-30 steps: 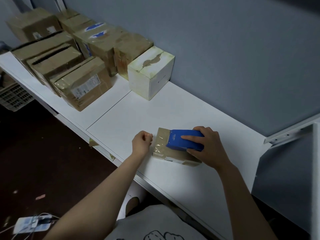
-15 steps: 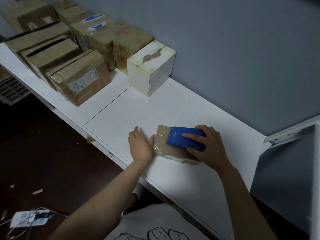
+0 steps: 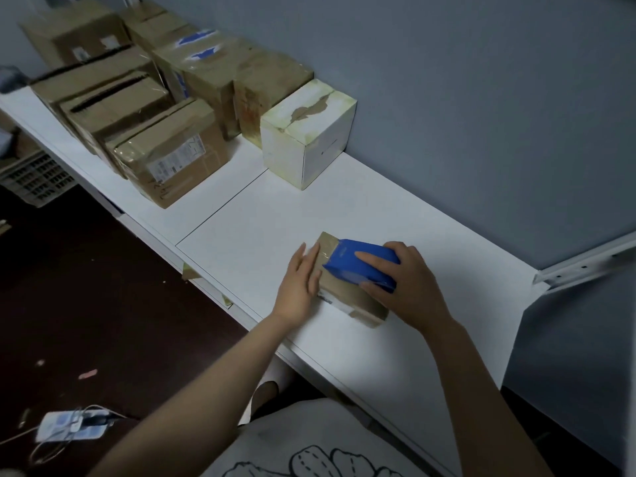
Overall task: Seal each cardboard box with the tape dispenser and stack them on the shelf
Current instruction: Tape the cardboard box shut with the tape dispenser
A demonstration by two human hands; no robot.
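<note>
A small brown cardboard box, wrapped in clear tape, lies on the white shelf in front of me. A blue tape dispenser sits on top of the box. My right hand grips the dispenser from the right, thumb on its near side and fingers over the top. My left hand lies flat with straight fingers against the box's left end, pressing the tape there.
A white cube box stands against the grey wall. Left of it several taped brown boxes are packed along the shelf. A plastic crate and a power strip sit on the dark floor. A metal bracket is at right.
My left hand went from a fist beside the box to flat fingers laid against its left end. The right hand and dispenser stayed on the box.
</note>
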